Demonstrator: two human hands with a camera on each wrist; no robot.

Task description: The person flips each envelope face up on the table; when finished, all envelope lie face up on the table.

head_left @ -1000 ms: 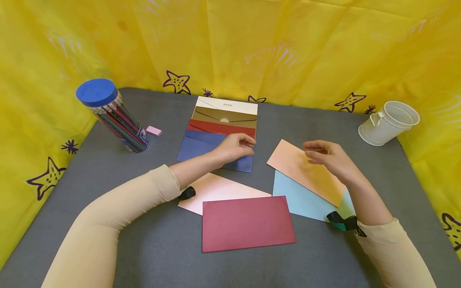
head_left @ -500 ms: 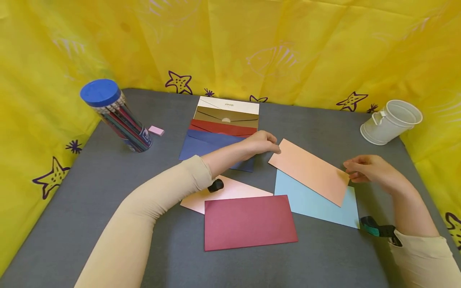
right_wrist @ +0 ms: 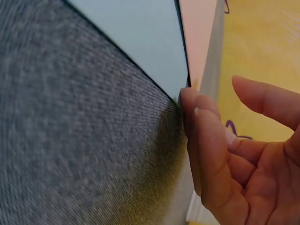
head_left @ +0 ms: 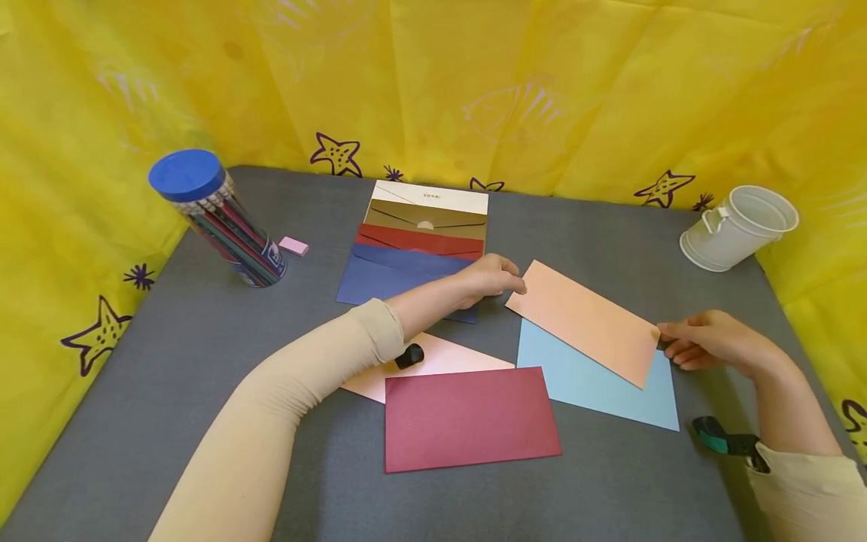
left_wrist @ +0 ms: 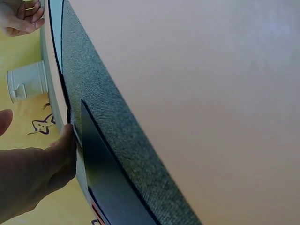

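Observation:
A peach envelope (head_left: 585,320) lies slanted, partly over a light blue envelope (head_left: 603,388). My left hand (head_left: 489,277) has its fingertips at the peach envelope's left end; in the left wrist view the thumb stands apart from the fingers (left_wrist: 65,145). At the opposite end, the fingertips of my right hand (head_left: 714,342) touch the right edge near the corner. The right wrist view shows the right thumb (right_wrist: 265,101) raised away from the paper. Below my left forearm lies a pale pink envelope (head_left: 460,354), partly under a maroon envelope (head_left: 470,421).
Blue (head_left: 386,271), red (head_left: 420,239), gold (head_left: 406,217) and white (head_left: 420,194) envelopes overlap in a stepped stack behind my left hand. A blue-lidded tub of pencils (head_left: 226,226) and a pink eraser (head_left: 294,246) stand left. A white metal pot (head_left: 734,229) sits back right.
My left hand has moved right, from above the blue envelope to the peach envelope's left end. My right hand has moved from over the peach envelope to its right edge.

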